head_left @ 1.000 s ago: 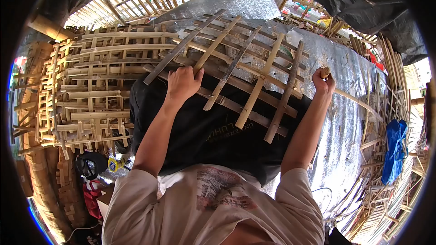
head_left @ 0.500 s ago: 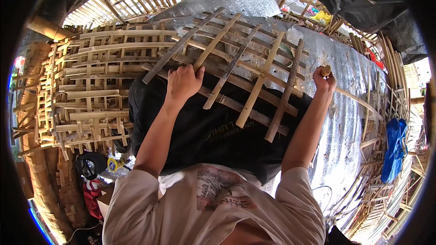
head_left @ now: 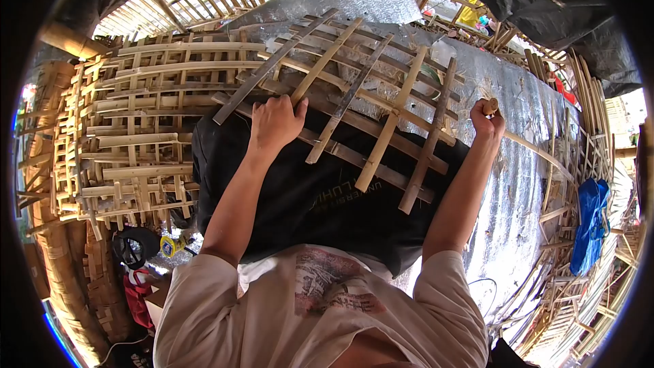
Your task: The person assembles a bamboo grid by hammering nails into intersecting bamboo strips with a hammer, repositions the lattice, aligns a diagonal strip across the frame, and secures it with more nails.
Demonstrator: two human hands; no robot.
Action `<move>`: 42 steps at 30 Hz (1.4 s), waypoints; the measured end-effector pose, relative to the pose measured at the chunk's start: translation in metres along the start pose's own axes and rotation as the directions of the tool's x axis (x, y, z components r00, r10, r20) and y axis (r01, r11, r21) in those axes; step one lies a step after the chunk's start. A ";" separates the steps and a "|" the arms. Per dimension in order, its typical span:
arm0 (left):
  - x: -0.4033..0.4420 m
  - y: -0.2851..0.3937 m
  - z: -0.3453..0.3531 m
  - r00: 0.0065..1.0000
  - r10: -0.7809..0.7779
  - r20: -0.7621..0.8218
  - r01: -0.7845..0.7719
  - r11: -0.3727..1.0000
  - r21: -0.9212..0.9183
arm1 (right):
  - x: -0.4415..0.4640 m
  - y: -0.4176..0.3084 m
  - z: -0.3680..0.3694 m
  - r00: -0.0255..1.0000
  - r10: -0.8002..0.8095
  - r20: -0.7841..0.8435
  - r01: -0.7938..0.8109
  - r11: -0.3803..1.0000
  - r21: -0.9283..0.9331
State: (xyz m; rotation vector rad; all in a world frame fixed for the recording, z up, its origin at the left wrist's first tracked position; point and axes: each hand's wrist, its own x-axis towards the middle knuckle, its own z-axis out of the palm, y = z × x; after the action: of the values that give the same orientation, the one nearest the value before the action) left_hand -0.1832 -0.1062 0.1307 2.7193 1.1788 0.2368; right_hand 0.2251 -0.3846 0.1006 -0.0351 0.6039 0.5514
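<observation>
A bamboo lattice (head_left: 388, 133) of crossed slats lies over the black cloth (head_left: 320, 211) on my lap and reaches onto the silver sheet beyond. My left hand (head_left: 278, 123) is closed at the lattice's near left part, its fingers wrapped round a slat. Out to the right, beside the lattice and apart from it, my right hand (head_left: 488, 123) is closed round a wooden handle (head_left: 490, 105). Only the handle's round end shows; whatever it belongs to is hidden by the hand.
Woven bamboo panels (head_left: 143, 123) are stacked at the left. Silver foil sheeting (head_left: 511, 197) covers the surface at the right, with a curved bamboo strip (head_left: 538, 148) across it. A blue bag (head_left: 590, 225) hangs farther right. A yellow tape measure (head_left: 169, 246) lies lower left.
Both hands keep their place and grip, and the lattice has barely shifted. Beyond the wall at the upper right, the yellow thing has moved slightly left.
</observation>
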 end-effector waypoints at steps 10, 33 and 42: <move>0.003 -0.002 -0.004 0.997 -0.024 0.073 0.025 1.000 -0.018 | -0.001 0.003 -0.001 1.000 -0.025 0.004 0.025 1.000 0.004; 0.089 -0.020 -0.114 0.979 -0.024 0.200 0.096 0.929 -0.358 | 0.000 -0.066 -0.002 0.932 -0.335 -0.139 0.354 0.924 0.145; 0.133 -0.042 -0.077 0.912 0.384 0.144 0.099 0.136 -0.986 | 0.035 -0.077 -0.043 0.959 -0.135 0.251 0.100 0.984 0.148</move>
State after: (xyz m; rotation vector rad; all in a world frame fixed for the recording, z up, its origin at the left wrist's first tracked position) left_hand -0.1396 0.0268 0.2071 1.4687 0.2925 0.3401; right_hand 0.2653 -0.4415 0.0363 0.1262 0.3783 0.3907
